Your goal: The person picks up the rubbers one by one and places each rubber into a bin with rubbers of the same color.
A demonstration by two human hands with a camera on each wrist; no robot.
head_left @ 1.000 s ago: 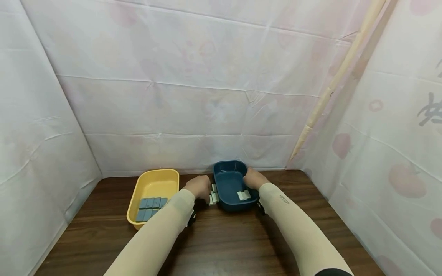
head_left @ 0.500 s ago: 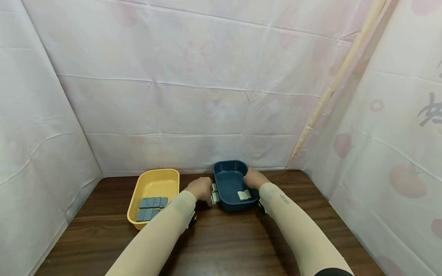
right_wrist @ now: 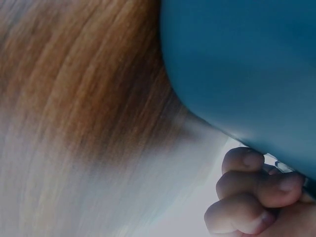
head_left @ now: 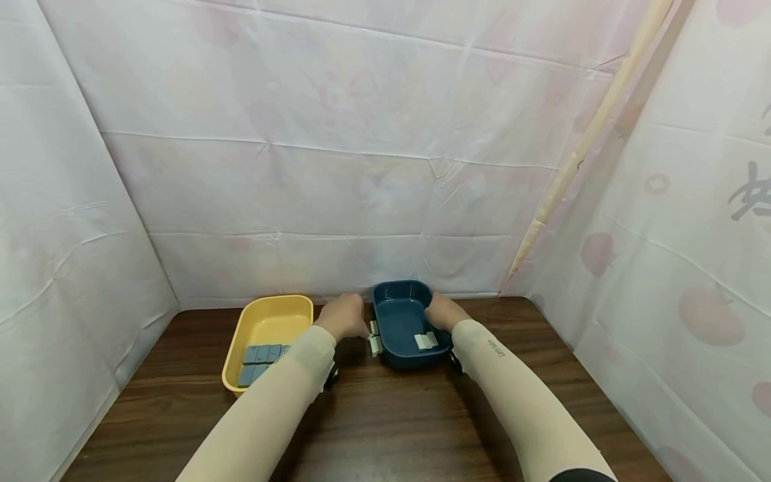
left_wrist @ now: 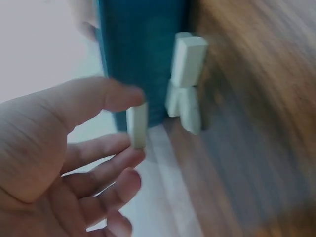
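Observation:
My left hand (head_left: 343, 316) is at the left side of a blue tray (head_left: 397, 321). In the left wrist view, its thumb and fingertips pinch a small pale green block (left_wrist: 137, 127), held upright beside the tray wall. Several similar blocks (left_wrist: 190, 61) stand near the tray on the table, partly stacked or leaning together. My right hand (head_left: 444, 312) grips the tray's right rim; the right wrist view shows its fingers (right_wrist: 242, 212) curled below the tray's edge. Two pale blocks (head_left: 425, 341) lie side by side inside the tray.
A yellow tray (head_left: 307, 309) sits to the left on the dark wooden table (head_left: 397, 422), with several grey-blue blocks (head_left: 259, 355) in rows inside it. My left forearm covers its near right corner. Patterned white sheets (head_left: 337, 187) hang behind and on both sides.
My left hand dipped slightly toward the blocks beside the blue tray, then shifted back and up, pinching a block. The right hand and both trays stay put.

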